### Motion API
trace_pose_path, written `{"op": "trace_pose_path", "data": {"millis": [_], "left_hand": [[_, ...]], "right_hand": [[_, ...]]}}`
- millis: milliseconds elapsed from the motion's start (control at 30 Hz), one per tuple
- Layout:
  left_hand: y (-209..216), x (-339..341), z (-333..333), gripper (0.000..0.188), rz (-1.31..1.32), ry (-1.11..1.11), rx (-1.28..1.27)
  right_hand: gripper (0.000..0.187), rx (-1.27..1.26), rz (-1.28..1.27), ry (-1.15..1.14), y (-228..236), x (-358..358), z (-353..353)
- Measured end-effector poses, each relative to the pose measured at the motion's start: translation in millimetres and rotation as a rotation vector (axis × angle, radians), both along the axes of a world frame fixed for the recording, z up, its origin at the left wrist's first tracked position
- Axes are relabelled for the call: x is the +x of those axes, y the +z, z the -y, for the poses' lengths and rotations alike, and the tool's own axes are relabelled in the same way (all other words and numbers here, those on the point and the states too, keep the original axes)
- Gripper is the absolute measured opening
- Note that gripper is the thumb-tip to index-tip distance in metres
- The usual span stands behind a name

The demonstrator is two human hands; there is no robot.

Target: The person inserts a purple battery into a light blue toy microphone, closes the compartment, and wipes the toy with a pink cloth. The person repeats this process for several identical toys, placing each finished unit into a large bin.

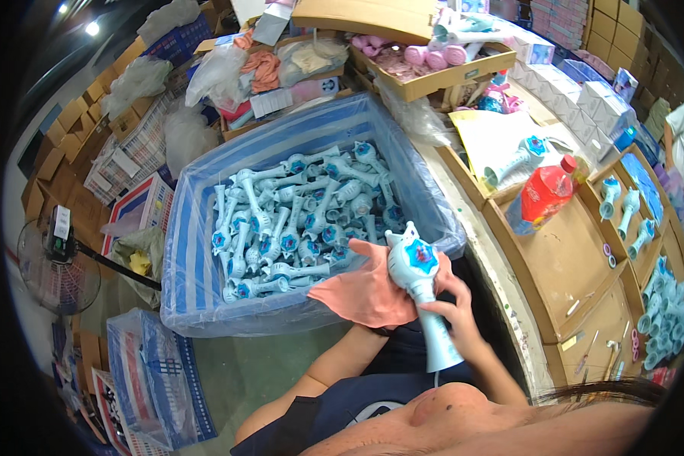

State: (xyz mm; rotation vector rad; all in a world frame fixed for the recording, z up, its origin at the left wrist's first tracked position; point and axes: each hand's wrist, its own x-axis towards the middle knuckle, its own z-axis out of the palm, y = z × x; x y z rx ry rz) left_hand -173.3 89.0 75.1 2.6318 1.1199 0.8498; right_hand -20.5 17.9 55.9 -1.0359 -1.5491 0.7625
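Note:
In front of me is a light-blue toy wand (420, 280) with a flared handle end and a dark-blue and red star emblem on its round head. My right hand (457, 308) grips its handle, fingers curled round it. A coral-pink cloth (365, 292) drapes behind the wand's head and over my left hand, whose fingers it hides; my left forearm (342, 357) leads up to it. The cloth is bunched against the wand. Just beyond, a blue-and-white striped bin (186, 251) lined with clear plastic holds a heap of similar wands (289, 220).
To the right, a bench carries cardboard trays (562, 266), a red-labelled bottle (543, 194) and more wands (665, 311). An open carton (425, 83) of pink parts stands behind the bin. At left are a fan (61, 262) and a plastic-covered crate (148, 372).

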Motion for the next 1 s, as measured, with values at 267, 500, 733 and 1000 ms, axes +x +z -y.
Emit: {"op": "trace_pose_path", "data": {"millis": [267,500,733,1000], "left_hand": [[23,62,15,0.04,1.571,-0.801,-1.635],[36,35,15,0.034,1.038,-0.558,-1.066],[25,31,2,0.039,0.786,-0.553,-0.649],[15,55,24,0.082,1.485,-0.356,-1.583]], "right_hand": [[0.052,-0.768,-0.357,0.284,-38,27,74],[0.029,-0.769,-0.208,0.456,-40,31,71],[0.031,-0.593,0.105,-0.04,-43,6,50],[0.028,-0.645,-0.114,-0.043,-33,-13,45]]}}
